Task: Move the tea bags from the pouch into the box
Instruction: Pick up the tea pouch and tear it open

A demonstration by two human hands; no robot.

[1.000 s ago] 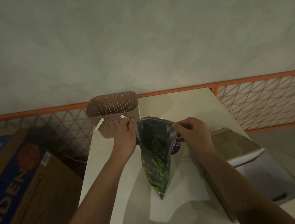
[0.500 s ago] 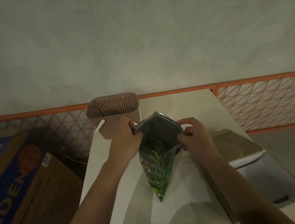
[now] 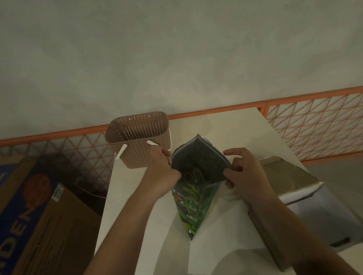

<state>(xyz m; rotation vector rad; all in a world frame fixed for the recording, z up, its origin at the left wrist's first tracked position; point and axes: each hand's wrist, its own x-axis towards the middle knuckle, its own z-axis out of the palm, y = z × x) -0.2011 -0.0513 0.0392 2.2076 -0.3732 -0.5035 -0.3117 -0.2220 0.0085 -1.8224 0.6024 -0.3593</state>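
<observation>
A green, leaf-printed foil pouch [image 3: 192, 203] is held upright above a pale counter [image 3: 137, 195], its pointed lower end hanging just over a sheet of white paper [image 3: 222, 231] and its mouth pulled wide toward the camera. The left hand [image 3: 159, 173] grips the left edge of the mouth, fingers curled over the rim. The right hand [image 3: 242, 176] pinches the right edge low down between thumb and fingers, with the index finger lifted free above the rim. The two hands are apart, with the open mouth between them. Inside, dark shapes show that are probably the tea bags [image 3: 192, 173], though they are too dim to count. The pouch looks thin, light and crinkly, likely to sag or fold shut if either edge is let go, and its glossy film may slip, so the stiffer sealed rim seems the best place to hold. The tea bags are likely soft, nearly weightless and easy to tear, best lifted gently with fingertips. A perforated pinkish-brown box [image 3: 139, 140] with white handles stands open at the far left of the counter, just beyond the left hand. A shiny metal object [image 3: 292, 176] sits to the right, and a printed cardboard carton [image 3: 20, 226] sits off the counter to the left.
</observation>
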